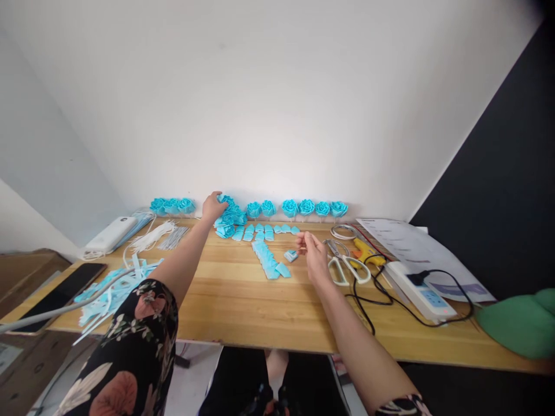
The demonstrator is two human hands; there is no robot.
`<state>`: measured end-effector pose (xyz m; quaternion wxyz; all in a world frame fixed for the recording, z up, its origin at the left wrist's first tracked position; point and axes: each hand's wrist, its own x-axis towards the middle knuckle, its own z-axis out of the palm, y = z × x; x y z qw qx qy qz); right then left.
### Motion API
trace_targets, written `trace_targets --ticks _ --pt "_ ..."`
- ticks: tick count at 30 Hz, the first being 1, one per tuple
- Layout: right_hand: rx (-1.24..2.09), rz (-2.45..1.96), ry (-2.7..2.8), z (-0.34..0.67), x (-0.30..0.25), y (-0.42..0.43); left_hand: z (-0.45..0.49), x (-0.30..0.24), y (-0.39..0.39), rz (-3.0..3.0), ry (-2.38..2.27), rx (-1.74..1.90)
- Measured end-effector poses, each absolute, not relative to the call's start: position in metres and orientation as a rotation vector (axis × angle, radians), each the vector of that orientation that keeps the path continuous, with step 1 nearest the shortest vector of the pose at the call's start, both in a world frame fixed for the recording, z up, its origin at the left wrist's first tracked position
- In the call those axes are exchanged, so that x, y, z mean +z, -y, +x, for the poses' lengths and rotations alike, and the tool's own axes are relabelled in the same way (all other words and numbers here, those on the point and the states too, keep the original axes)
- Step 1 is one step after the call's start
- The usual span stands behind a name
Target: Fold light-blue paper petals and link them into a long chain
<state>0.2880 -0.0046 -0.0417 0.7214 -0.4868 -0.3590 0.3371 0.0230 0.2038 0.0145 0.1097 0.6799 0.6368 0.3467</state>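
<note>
While my left hand (214, 208) touches the blue petal heap (229, 221) by the wall (277, 115), my right hand (313, 251) is beside a small blue piece (291, 255) on the counter (243, 309), hands well apart (whether either grips anything, I cannot tell).

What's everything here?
Table: one, brown, centre
Flowers: nine, blue, back
Bunch: one, blue, back
Petals: many, blue, centre
Scissors: one, white, right
Glue gun: one, yellow, right
Coil: one, white, right
Power strip: one, white, right
Cables: some, black/grey, sides
Paper: some, white, right
Something: one, green, right
Device: one, white, left
Cords: many, white, left
Strips: many, grey, left
Scraps: many, blue, left
Phone: one, black, left
Boxes: some, brown, left
Sleeves: two, black, bottom
Left hand: one, at bunch
Right hand: one, near petals
</note>
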Motion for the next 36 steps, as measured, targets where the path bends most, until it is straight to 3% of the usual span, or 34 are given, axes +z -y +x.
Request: trace_targets --ticks 8,12,16,25,31,36 --pt "0.73 -1.075 0.766 0.29 -0.041 0.004 0.023 0.013 -0.197 1.94 -1.884 1.043" --pt "0.696 -1.056 0.733 0.291 -0.037 0.006 0.023 0.022 -0.173 1.977 -1.915 1.379" --pt "0.673 -1.057 0.688 0.295 -0.037 0.004 0.043 0.027 -0.125 2.123 -1.611 1.656" --pt "0.445 -1.32 0.992 0.306 -0.045 0.001 0.084 -0.026 -0.025 2.631 -0.815 0.816" --pt "0.123 -1.738 1.643 0.309 -0.056 0.0 0.089 -0.04 -0.025 2.807 -0.666 0.686" --pt "0.02 -1.8 1.866 0.301 -0.047 0.007 0.086 -0.036 -0.048 2.759 -0.774 0.712"
